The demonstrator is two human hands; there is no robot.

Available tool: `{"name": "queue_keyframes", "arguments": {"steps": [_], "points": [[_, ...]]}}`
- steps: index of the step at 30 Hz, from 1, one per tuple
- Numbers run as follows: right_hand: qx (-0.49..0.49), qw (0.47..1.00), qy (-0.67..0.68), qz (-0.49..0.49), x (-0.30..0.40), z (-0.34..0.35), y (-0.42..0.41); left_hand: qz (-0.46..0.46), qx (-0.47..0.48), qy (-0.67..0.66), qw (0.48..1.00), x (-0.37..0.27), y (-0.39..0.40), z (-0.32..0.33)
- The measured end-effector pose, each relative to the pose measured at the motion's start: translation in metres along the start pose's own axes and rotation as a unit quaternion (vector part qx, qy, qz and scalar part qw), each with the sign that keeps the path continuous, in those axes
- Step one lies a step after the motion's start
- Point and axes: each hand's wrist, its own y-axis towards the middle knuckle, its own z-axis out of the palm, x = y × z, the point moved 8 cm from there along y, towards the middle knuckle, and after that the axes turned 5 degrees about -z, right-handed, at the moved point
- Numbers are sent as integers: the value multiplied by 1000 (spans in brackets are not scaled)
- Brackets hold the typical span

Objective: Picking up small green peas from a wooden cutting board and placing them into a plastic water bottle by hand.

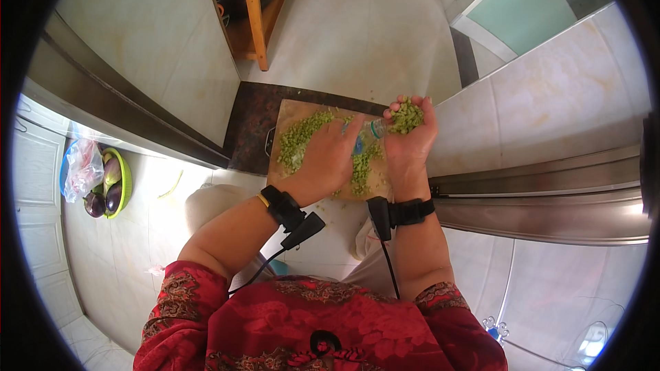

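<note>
My left hand is closed around a clear plastic bottle, mostly hidden behind the fingers. A teal ring circles the bottle's neck, and blue shows on its side. The bottle's mouth points right, against my right hand. That hand is palm up, its fingers curled around a heap of chopped green vegetable pieces. Below both hands lies a wooden cutting board with a metal handle at its left. More chopped green pieces are spread over the board, in a larger pile at left and a smaller one at right.
The board rests across a dark stone threshold between door frames. On the floor at left stands a green plastic basket with eggplants and a plastic bag. A wooden shelf stands beyond. Black straps with cables circle both wrists.
</note>
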Motion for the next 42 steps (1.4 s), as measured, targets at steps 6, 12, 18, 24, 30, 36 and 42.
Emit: {"name": "queue_keyframes", "arguments": {"steps": [6, 12, 18, 24, 30, 36, 42], "points": [[-20, 1000, 4, -6, 0, -3, 1, 1, -9, 9, 1000, 1, -1, -1], [-5, 1000, 0, -11, -1, -3, 4, -2, -4, 11, 1000, 0, 0, -1], [-5, 1000, -8, -12, -1, 0, 4, 2, -16, 10, 1000, 1, 0, -2], [4, 1000, -3, -8, -1, 0, 3, -4, -4, 1, 1000, 0, 1, -1], [-4, 1000, -16, -5, -2, -2, 1, 1, -14, 14, 1000, 0, 0, -2], [-6, 1000, -8, 4, -3, -2, 1, -6, 0, 11, 1000, -1, 1, -2], [-9, 1000, 1, 9, -4, -1, 0, -6, -5, 19, 1000, 0, 1, -1]]}}
